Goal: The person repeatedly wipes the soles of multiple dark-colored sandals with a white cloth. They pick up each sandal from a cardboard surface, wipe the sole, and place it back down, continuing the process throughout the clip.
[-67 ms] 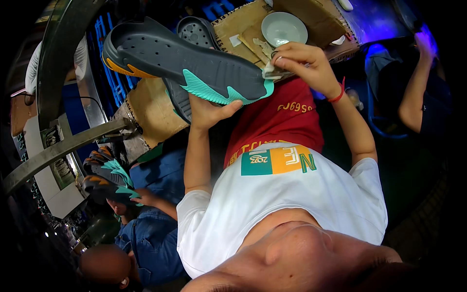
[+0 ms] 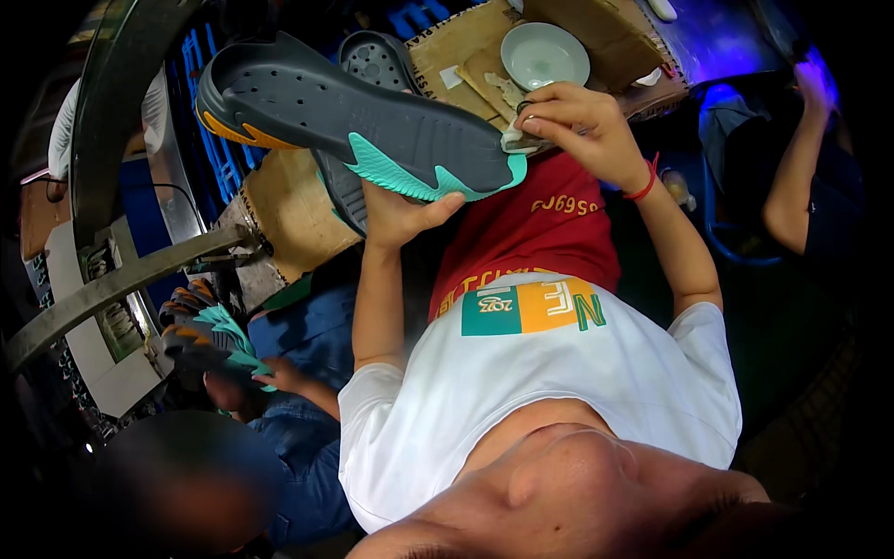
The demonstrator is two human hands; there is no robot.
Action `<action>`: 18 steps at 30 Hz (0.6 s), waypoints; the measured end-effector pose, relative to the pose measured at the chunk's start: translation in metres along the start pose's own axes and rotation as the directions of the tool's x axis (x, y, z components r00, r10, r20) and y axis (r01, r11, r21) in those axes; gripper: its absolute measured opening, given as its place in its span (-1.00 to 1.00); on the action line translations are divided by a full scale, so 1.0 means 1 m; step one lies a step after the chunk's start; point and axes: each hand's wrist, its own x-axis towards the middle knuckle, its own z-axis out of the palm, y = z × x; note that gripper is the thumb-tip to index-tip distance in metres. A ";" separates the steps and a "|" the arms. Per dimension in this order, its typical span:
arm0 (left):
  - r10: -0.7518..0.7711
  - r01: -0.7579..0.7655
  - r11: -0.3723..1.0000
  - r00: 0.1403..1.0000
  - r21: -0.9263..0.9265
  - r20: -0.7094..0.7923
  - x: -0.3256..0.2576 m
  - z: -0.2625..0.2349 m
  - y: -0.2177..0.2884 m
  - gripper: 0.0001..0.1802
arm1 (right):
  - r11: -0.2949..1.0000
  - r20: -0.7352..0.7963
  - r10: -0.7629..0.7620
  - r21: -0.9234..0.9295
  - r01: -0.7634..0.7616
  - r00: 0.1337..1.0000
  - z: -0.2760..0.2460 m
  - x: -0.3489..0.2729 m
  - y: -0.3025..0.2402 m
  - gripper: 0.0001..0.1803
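Observation:
A dark grey shoe sole (image 2: pixel 410 130) with turquoise and orange side trim is gripped by my left hand (image 2: pixel 405 216), thumb along the turquoise edge and most fingers hidden beneath. My right hand (image 2: pixel 589 132) is closed in a pinch on a small white cloth (image 2: pixel 520 141), pressed against the sole's toe end. Part of the cloth is covered by my fingers. Behind the held sole lie another dark sole (image 2: pixel 377 63) and, partly hidden under it, a further dark sole (image 2: pixel 340 191).
A white bowl (image 2: pixel 545 56) stands on cardboard (image 2: pixel 610 47) just beyond my right hand. A metal frame bar (image 2: pixel 130 291) crosses the left side. A co-worker's hand (image 2: pixel 284 375) holds turquoise-trimmed soles at lower left. At far right another person's arm (image 2: pixel 792 186) shows.
My right hand has shifted very slightly at the toe end, cloth still in its fingers. The co-worker at lower left has leaned closer, and their soles have moved a little.

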 end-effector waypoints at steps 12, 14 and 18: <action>0.014 -0.017 0.990 1.000 0.138 0.025 -0.004 0.001 0.005 0.08 | 0.922 0.000 -0.248 -0.309 0.235 0.969 0.004 0.001 -0.007 -0.85; 0.085 -0.116 0.935 0.991 0.336 0.105 -0.004 -0.002 0.004 0.08 | 0.966 0.014 -0.173 -0.193 0.173 0.985 0.002 -0.001 -0.004 -0.87; 0.156 -0.271 0.641 0.962 0.718 0.223 0.000 -0.003 0.005 0.05 | 0.999 0.065 0.006 0.048 -0.009 0.998 0.001 -0.005 0.003 -0.88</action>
